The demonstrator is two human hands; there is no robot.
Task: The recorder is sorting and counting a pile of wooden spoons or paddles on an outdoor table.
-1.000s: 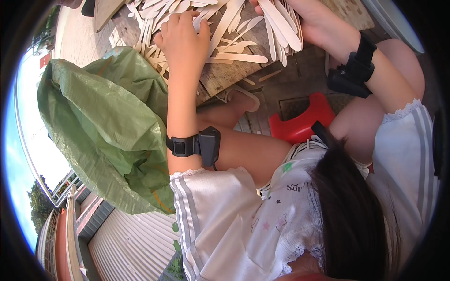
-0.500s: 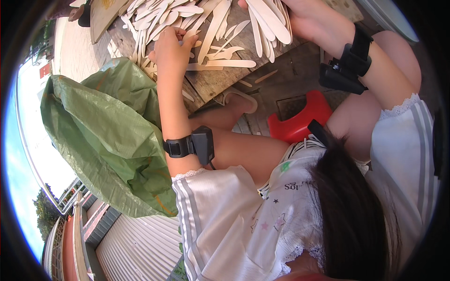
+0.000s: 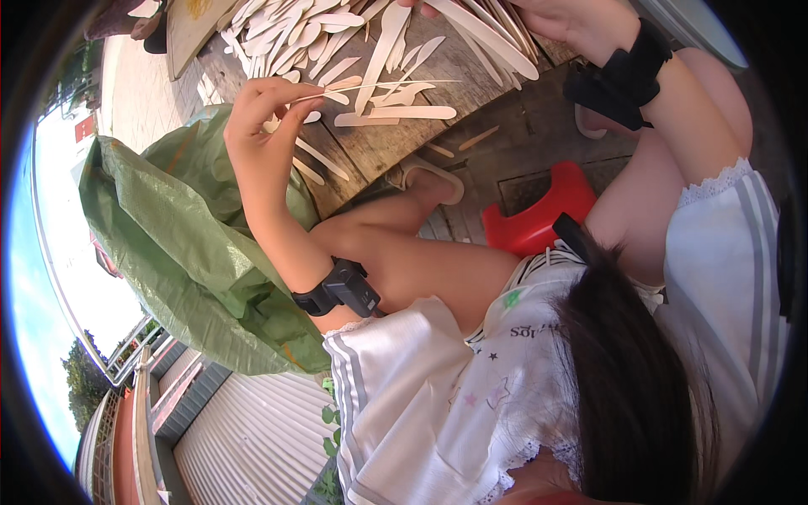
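My left hand point(image 3: 263, 114) is closed in a pinch on a thin wooden stick point(image 3: 391, 83), seen edge-on and pointing right above the table's near part. At the top right, my right hand point(image 3: 581, 23) is wrapped round a bundle of flat wooden cutlery pieces point(image 3: 481, 38); their rounded ends fan out past the table's edge. A heap of pale wooden knives and sticks point(image 3: 290, 34) covers the far part of the weathered wooden table point(image 3: 370, 156). Several loose pieces, among them a wooden knife point(image 3: 412, 112), lie between my hands.
A green woven sack point(image 3: 194, 227) hangs at the table's left side, beside my left forearm. A red plastic stool point(image 3: 547, 210) stands on the floor below the table's edge, with a few fallen sticks point(image 3: 478, 138) nearby. Corrugated sheeting point(image 3: 252, 438) lies at the lower left.
My left hand has drawn back left from the heap, lifting a thin stick. The bundle in my right hand has tilted and shifted a little to the right.
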